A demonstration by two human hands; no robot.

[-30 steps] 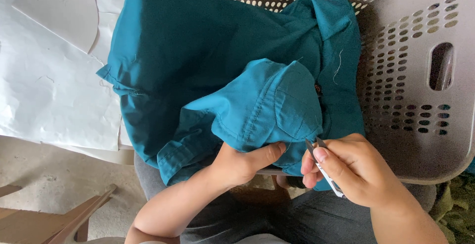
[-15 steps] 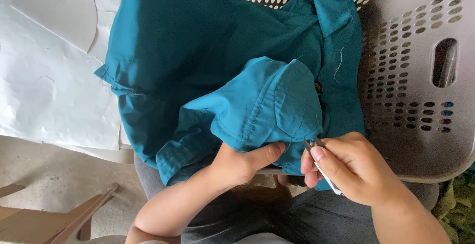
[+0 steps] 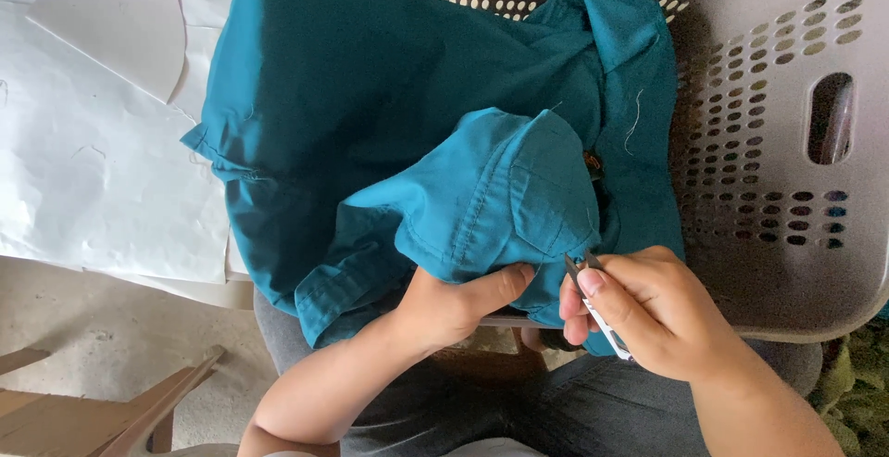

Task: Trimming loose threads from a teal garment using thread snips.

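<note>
I note a grey perforated laundry basket [image 3: 769, 262] lying beyond both hands, with white paper sheets [image 3: 83, 161] off to the left hand's outer side. A teal garment [image 3: 370, 114] drapes over the basket rim onto the lap. Left hand [image 3: 454, 304] is closed on a bunched fold with a pocket, thumb pressing it taut, likely to expose the seam. Right hand [image 3: 648, 309], just beside it, is wrapped around small thread snips [image 3: 593, 295], tips at the fabric's edge.

A teal garment [image 3: 389, 133] lies crumpled, draped over the basket's rim, a stitched pocket flap bunched uppermost, loose threads on its collar; small metal thread snips [image 3: 593, 295] point up at the flap's lower edge
</note>
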